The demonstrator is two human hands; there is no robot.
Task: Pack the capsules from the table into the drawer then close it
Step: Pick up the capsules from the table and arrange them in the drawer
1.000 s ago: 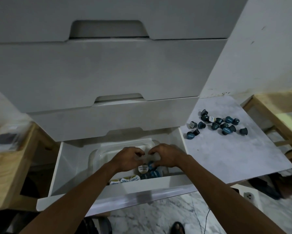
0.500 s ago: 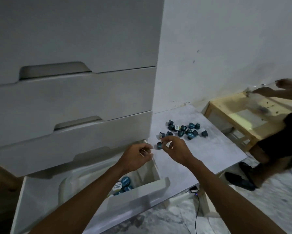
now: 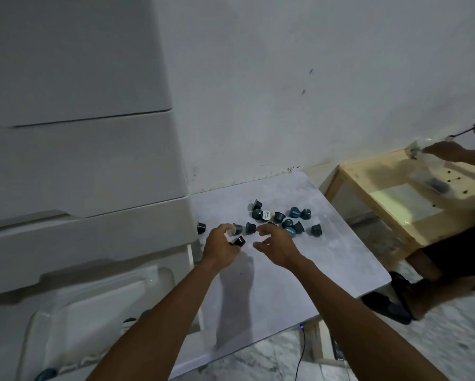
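Head view: left hand [image 3: 221,243] curled, pinching dark capsule [image 3: 239,241], tilted, axis running far-right. Right hand [image 3: 277,243] spread, empty. Both hands moved from drawer [image 3: 8,325] to table [image 3: 286,284].

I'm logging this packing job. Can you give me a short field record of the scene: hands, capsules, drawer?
left hand: pinches a dark capsule
right hand: open, fingers spread, next to the capsules
capsules: loose cluster on the table
stray capsule: on the table, by the cabinet
drawer: open, with a clear tray inside
task state: capsules left to pack, drawer not yet closed
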